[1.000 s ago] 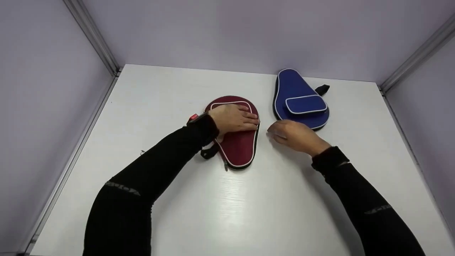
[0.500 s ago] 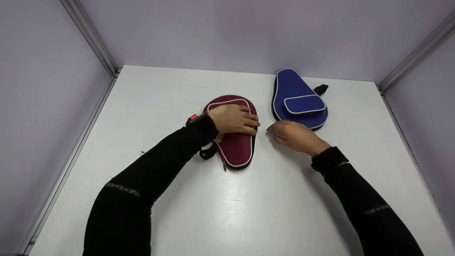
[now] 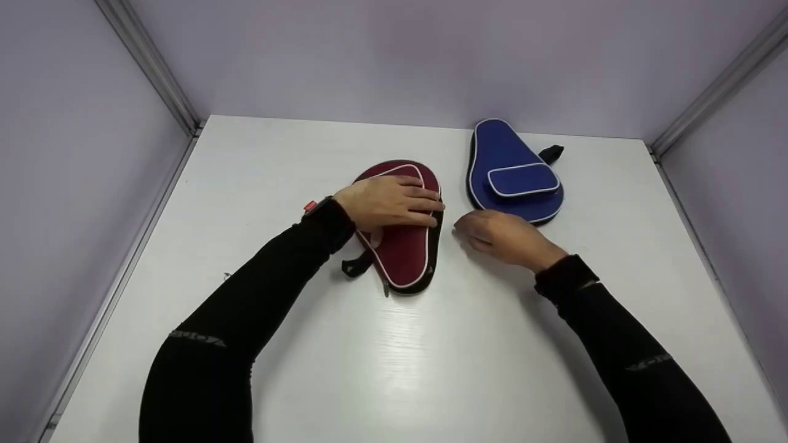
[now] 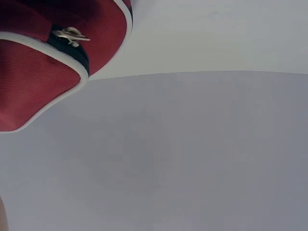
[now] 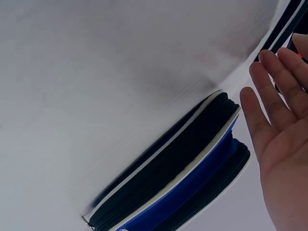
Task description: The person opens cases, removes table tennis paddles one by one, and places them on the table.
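A dark red table tennis bat case (image 3: pixel 403 255) with white piping lies mid-table, narrow end toward me. Its right side is raised, so the black side wall shows. My left hand (image 3: pixel 391 203) grips it across the wide part, fingers over the right edge, thumb at the left. The left wrist view shows the case's red pocket (image 4: pixel 36 86) and a metal zipper pull (image 4: pixel 70 36). My right hand (image 3: pixel 508 237) holds nothing, fingers loosely extended, between the red case and a blue bat case (image 3: pixel 500 144). In the right wrist view the blue case's side (image 5: pixel 163 178) is beside that hand.
The blue case lies at the back right, narrow end by the rear wall (image 3: pixel 345 67), its black strap (image 3: pixel 551 154) at its right. Another black strap (image 3: pixel 357 266) sticks out from the red case. Panels enclose the white table (image 3: pixel 345 369) at left, right and back.
The red case has tilted leftward under my left hand, showing more of its black right side. My left hand has shifted slightly left with it. The right hand keeps its place by the blue case.
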{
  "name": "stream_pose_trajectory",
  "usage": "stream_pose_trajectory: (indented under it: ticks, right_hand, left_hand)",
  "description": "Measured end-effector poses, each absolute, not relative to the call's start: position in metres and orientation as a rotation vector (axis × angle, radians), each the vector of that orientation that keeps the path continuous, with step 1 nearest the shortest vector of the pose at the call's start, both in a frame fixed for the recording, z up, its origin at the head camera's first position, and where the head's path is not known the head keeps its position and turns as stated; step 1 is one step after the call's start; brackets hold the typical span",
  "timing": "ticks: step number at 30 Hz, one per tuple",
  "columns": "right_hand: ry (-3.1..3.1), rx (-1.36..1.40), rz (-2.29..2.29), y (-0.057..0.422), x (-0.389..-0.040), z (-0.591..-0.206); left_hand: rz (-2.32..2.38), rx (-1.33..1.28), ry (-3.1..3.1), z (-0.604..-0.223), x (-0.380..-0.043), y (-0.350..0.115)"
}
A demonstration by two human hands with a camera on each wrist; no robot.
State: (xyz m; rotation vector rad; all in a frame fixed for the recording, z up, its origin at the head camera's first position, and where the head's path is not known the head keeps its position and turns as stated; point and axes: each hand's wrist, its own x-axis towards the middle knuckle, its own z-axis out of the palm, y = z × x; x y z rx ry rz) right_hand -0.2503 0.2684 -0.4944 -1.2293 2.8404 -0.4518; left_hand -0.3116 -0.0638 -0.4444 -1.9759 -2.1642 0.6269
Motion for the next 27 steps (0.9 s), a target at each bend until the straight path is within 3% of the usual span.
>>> stream_pose_trajectory:
  ticks: [15,27]
  right_hand:
    - [2.741,-1.485,-0.325,0.242,-0.250,-0.501]
    - [2.780,-1.366,-0.341,0.238,-0.246,-0.500]
  left_hand:
    - [0.387,-1.830,-2.117,-0.444,-0.311,-0.096]
    - [0.216,-1.791,-2.122,-0.428,-0.304,-0.102]
